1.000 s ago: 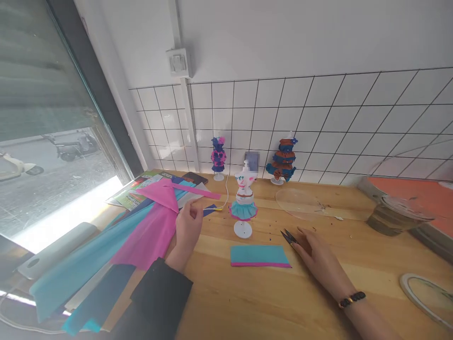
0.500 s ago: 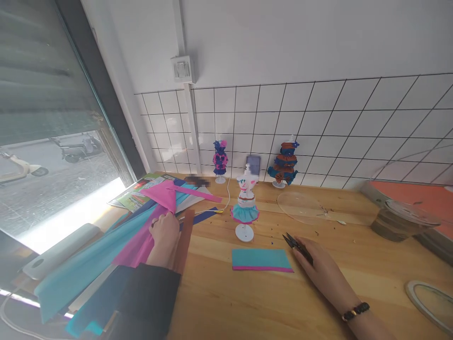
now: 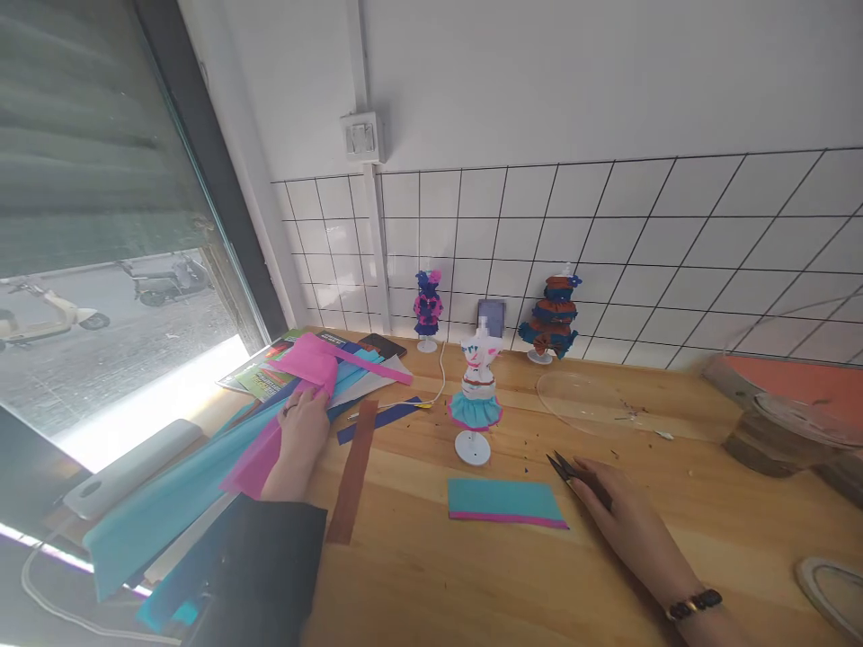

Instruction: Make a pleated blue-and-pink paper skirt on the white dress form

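Observation:
At the left, my left hand point(image 3: 303, 431) is on the pink crepe paper point(image 3: 306, 361), its fingers closed on a fold and partly hidden. A strip of the same pink reaches to the right. My right hand point(image 3: 617, 508) rests on the table at the right, holding small dark scissors point(image 3: 561, 465) with the tips pointing away to the left. Between the hands lies a flat teal piece of paper with a pink edge point(image 3: 507, 501). Behind it stands a small dress form point(image 3: 479, 386) in a white top and teal ruffled skirt on a round white base.
Two more decorated dress forms, purple-pink point(image 3: 428, 310) and brown-blue point(image 3: 551, 314), stand by the tiled wall. A brown strip point(image 3: 354, 476) and a blue strip point(image 3: 384, 418) lie near my left hand. Rolls of blue paper point(image 3: 195, 485) fill the left. A plastic bowl point(image 3: 761, 440) sits right.
My left hand has shifted slightly up and left along the pink paper, uncovering more of the brown strip. The view has turned a little. My right hand still holds the scissors.

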{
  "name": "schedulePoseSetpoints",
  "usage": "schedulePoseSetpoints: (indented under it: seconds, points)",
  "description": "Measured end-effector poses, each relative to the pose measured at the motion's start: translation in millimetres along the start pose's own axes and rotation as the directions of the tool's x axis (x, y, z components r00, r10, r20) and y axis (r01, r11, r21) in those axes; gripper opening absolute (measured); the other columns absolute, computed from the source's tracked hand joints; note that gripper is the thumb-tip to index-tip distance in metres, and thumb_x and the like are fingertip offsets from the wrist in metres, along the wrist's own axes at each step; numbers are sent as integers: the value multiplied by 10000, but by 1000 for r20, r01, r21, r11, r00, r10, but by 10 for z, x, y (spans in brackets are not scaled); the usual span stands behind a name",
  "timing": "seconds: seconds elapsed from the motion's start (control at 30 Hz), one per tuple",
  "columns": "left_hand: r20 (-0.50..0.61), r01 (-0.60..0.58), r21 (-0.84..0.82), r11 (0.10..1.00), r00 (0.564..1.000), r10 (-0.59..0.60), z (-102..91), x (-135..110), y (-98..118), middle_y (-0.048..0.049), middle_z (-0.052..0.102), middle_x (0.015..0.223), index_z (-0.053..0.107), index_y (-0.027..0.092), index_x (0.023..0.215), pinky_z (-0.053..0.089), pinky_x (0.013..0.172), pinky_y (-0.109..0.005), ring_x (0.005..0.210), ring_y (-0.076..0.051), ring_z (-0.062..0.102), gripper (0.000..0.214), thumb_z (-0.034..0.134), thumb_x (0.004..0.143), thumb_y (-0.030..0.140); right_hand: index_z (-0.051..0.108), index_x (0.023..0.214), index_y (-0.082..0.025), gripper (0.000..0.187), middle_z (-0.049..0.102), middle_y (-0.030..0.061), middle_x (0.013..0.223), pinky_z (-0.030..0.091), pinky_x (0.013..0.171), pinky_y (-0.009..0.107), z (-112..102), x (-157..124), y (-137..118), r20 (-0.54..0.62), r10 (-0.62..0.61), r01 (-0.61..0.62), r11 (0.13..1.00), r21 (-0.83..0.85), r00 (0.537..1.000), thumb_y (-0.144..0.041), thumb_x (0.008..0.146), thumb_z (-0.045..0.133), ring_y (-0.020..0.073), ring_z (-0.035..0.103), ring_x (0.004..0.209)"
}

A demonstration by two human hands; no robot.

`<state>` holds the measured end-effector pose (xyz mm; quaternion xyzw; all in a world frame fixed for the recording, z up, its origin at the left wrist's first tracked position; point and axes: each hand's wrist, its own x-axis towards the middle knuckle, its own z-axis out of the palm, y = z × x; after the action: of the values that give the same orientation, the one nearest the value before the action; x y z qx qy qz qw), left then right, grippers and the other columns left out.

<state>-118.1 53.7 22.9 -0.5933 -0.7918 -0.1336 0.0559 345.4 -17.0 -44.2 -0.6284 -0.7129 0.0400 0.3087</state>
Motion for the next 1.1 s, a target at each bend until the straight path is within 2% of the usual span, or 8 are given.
schedulePoseSetpoints:
  seconds: [0.1, 0.17, 0.27, 0.4, 0.5, 0.6, 0.83, 1.1]
  points:
    - [137, -162, -50, 986, 976, 167, 68, -12, 22, -39, 474, 1353, 623, 256, 1019, 246, 1014, -467, 1319, -285, 287, 423, 385, 740, 45, 598, 1067, -142, 411, 655, 133, 1081, 481, 899, 429, 12, 6, 48, 2, 12, -12, 1000, 15, 1000, -445, 860, 414, 260, 601, 1012]
    - [192, -195, -92, 976, 959, 210, 83, -27, 42, -49, 534, 1290, 626, 243, 981, 307, 976, -421, 1270, -271, 369, 347, 396, 766, 97, 604, 1055, -137, 414, 659, 137, 1070, 485, 893, 427, 16, 2, 61, -6, 19, -19, 999, 27, 1000, -448, 856, 416, 261, 606, 1004]
    - [237, -199, -148, 969, 944, 230, 59, -25, 67, -90, 637, 1103, 592, 213, 996, 417, 808, -341, 1048, -267, 557, 271, 420, 825, 335, 611, 1049, -145, 409, 662, 134, 1067, 481, 899, 428, 12, -6, 49, -21, 24, -24, 999, 39, 999, -446, 856, 413, 263, 603, 1014]
    - [215, 24, -198, 980, 976, 19, 41, 101, 110, -100, 679, 924, 558, 206, 996, 425, 667, -328, 853, -288, 624, 509, 335, 804, 620, 608, 1070, -152, 387, 658, 124, 1079, 474, 904, 428, 0, -3, 22, 2, 19, -19, 998, 52, 1000, -415, 862, 413, 256, 597, 1015]
    - [158, 119, -183, 976, 983, -90, 81, 232, 137, -147, 669, 943, 559, 167, 1017, 419, 678, -344, 894, -314, 618, 525, 293, 831, 580, 613, 1059, -146, 372, 660, 127, 1069, 472, 902, 429, -1, 4, 29, 1, 16, -16, 998, 58, 1000, -398, 858, 426, 254, 595, 1008]
    - [116, 109, -192, 975, 989, -87, 148, 288, 156, -141, 665, 968, 537, 153, 1105, 416, 683, -324, 913, -297, 615, 430, 367, 834, 439, 620, 1039, -143, 359, 663, 130, 1061, 469, 904, 434, 4, 5, 43, -15, 24, -23, 998, 58, 1000, -389, 854, 436, 258, 593, 1010]
    - [60, -94, -250, 964, 992, 112, 219, 221, 310, -86, 637, 1141, 448, 220, 1305, 421, 761, -296, 1033, -247, 585, 455, 288, 880, 230, 620, 1049, -145, 344, 658, 124, 1068, 463, 904, 420, -7, 11, 15, 6, 13, -14, 997, 78, 1000, -357, 862, 424, 246, 585, 1012]
    - [115, -287, -296, 911, 936, 333, 153, 60, 518, -29, 659, 1124, 617, 277, 1139, 439, 832, -270, 1037, -215, 596, 359, 372, 883, 331, 631, 1035, -170, 324, 672, 109, 1041, 474, 884, 430, -12, 16, 22, -13, -12, 13, 997, 79, 1000, -354, 852, 435, 247, 600, 989]
